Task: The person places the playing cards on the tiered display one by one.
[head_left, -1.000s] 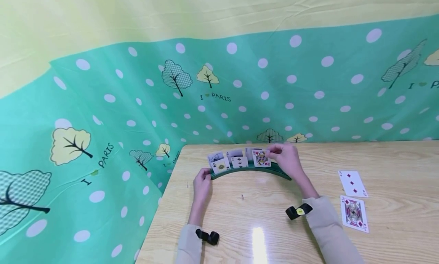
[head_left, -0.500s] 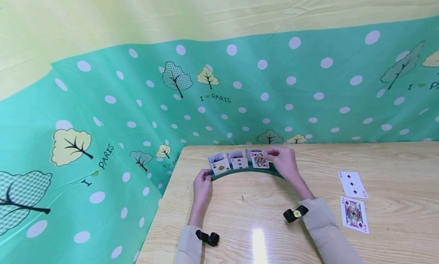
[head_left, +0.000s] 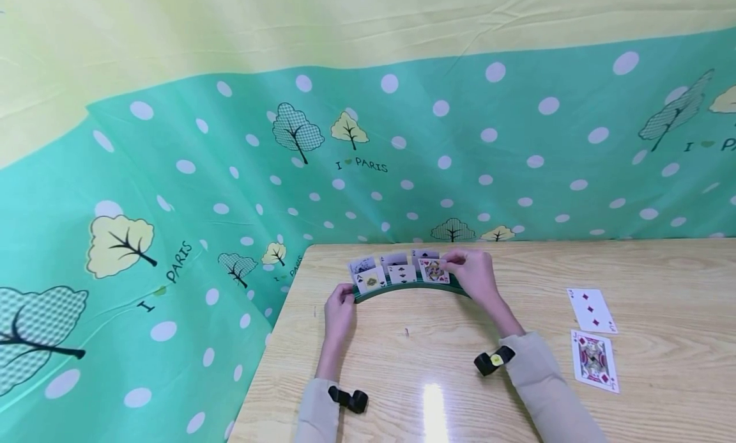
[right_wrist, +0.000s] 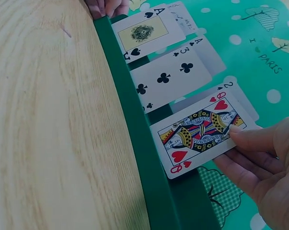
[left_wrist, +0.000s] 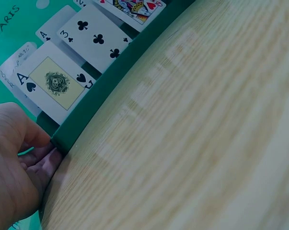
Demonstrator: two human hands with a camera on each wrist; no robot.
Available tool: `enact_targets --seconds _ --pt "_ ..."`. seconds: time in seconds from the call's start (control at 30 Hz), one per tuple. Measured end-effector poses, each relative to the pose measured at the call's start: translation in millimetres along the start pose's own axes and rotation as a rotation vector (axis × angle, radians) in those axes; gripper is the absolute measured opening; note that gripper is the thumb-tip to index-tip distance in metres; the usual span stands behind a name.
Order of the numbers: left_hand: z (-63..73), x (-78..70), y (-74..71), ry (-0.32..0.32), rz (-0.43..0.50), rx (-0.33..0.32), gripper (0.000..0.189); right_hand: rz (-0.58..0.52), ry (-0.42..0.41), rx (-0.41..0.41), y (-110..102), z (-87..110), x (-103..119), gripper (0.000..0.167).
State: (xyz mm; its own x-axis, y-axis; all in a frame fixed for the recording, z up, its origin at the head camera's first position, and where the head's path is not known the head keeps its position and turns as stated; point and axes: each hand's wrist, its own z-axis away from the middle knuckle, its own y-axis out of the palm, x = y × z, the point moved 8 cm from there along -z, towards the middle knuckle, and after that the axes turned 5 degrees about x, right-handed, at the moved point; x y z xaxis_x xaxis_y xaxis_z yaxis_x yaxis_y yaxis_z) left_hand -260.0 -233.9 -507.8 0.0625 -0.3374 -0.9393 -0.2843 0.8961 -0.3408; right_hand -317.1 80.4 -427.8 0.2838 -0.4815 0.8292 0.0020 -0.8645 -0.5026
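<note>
A curved green card holder (right_wrist: 137, 134) stands on the table, with two rows of playing cards upright in it. My left hand (head_left: 338, 312) grips its left end between thumb and fingers. With thumb and fingers, my right hand (right_wrist: 278, 177) pinches the right edge of a queen of hearts (right_wrist: 199, 132), whose lower edge is at the holder's front slot. To the queen's left in the front row stand a three of clubs (right_wrist: 166, 79) and an ace of spades (left_wrist: 55, 84). Behind are a joker (head_left: 361, 264), an ace of clubs (right_wrist: 216, 62) and a two (right_wrist: 240, 98), partly covered.
A three of diamonds (head_left: 592, 310) and a jack of diamonds (head_left: 595, 361) lie face up on the wooden table (head_left: 402, 366) at the right. A green and yellow printed cloth (head_left: 368, 194) hangs behind the table and along its left side.
My right hand has moved slightly left and down with the queen of hearts, drawing it nearer the three of clubs. The left hand keeps its grip at the holder's end.
</note>
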Motion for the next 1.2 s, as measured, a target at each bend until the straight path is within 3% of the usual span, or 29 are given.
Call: enact_targets --seconds 1.2 --pt "1.5 -0.1 -0.3 0.003 -0.01 0.005 0.028 -0.018 0.027 0.057 6.0 2.7 -11.4 0.006"
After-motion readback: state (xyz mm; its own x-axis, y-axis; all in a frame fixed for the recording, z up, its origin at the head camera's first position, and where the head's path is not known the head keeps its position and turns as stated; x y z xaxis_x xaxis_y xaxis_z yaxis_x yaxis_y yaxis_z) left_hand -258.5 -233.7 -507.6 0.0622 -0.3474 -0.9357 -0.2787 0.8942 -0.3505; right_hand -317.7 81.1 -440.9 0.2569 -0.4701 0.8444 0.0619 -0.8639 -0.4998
